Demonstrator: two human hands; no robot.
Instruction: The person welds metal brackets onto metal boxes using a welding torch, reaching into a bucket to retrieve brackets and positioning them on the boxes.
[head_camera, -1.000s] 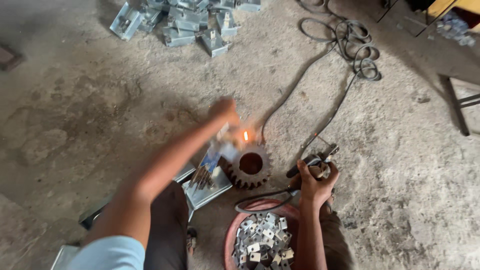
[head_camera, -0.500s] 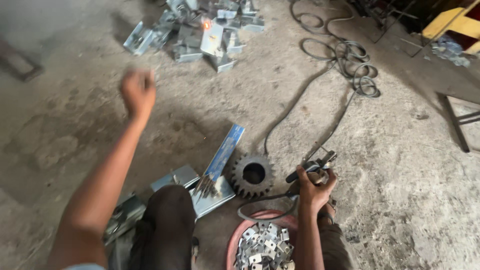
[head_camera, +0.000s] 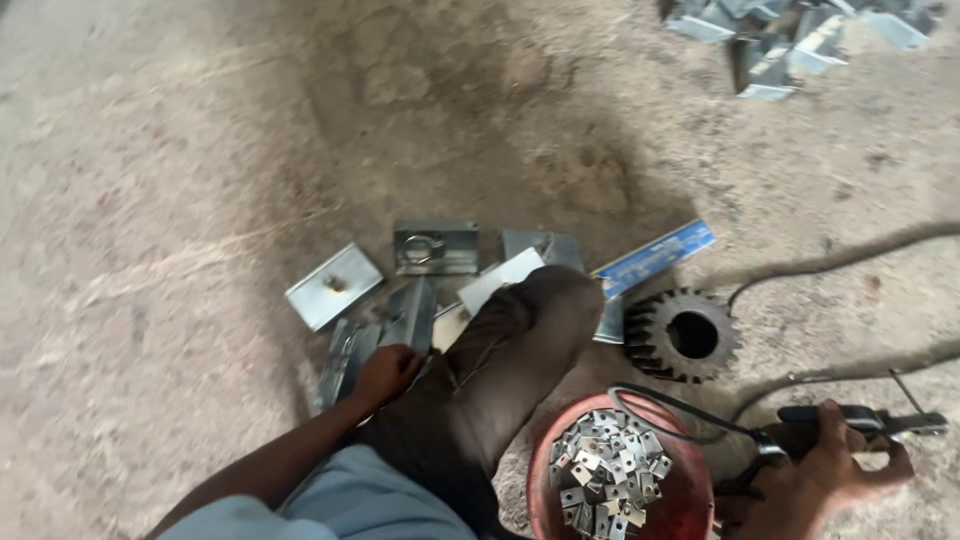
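Observation:
My left hand reaches down beside my bent knee and rests on a stack of grey metal plates lying on the dirt floor; its fingers curl over a plate's edge. My right hand at the lower right grips a black welding electrode holder with a thin rod sticking out to the right. A dark steel gear lies flat between the knee and that hand. A red bowl holds several small square metal pieces.
More grey plates, some with ring fittings, lie fanned out ahead of the knee. A blue strip lies next to the gear. Black cables snake off to the right. A heap of metal brackets sits at the top right.
My left arm has swung back from the far heap and come down onto the plates beside my knee. The view has turned left. My right hand still holds the electrode holder.

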